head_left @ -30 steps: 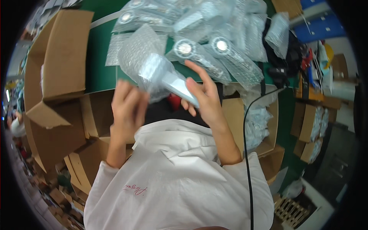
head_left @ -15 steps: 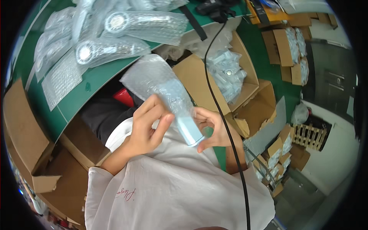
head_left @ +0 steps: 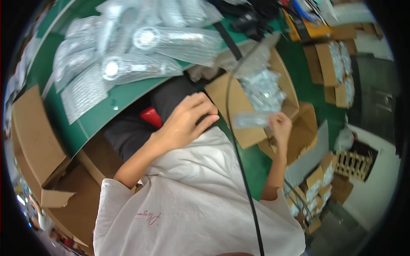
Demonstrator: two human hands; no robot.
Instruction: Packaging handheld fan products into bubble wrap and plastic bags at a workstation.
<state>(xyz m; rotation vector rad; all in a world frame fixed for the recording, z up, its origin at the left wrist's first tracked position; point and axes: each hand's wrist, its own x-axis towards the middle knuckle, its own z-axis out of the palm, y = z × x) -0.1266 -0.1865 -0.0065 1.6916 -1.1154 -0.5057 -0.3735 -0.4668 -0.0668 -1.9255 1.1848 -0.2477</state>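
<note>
left hand (head_left: 188, 121): loosely open, empty, near centre | right hand (head_left: 280, 126): 3 o'clock, gripping one end of blurred film-wrapped pale-blue piece (head_left: 251, 120), its far end toward 9 o'clock | cardboard carton (head_left: 285, 79) holding wrapped parts (head_left: 265, 91): 2 o'clock | tabletop (head_left: 96, 116) with bubble-wrapped items (head_left: 145, 67): 11 o'clock

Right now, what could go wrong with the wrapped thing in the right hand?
It might slip: only the right hand seems to hold the wrapped piece, near one end, while the left hand holds nothing. It could also bump the cardboard flap beside it. And the nearest bubble-wrapped item lies close to the table's edge, so a knock might tip it off.
</note>
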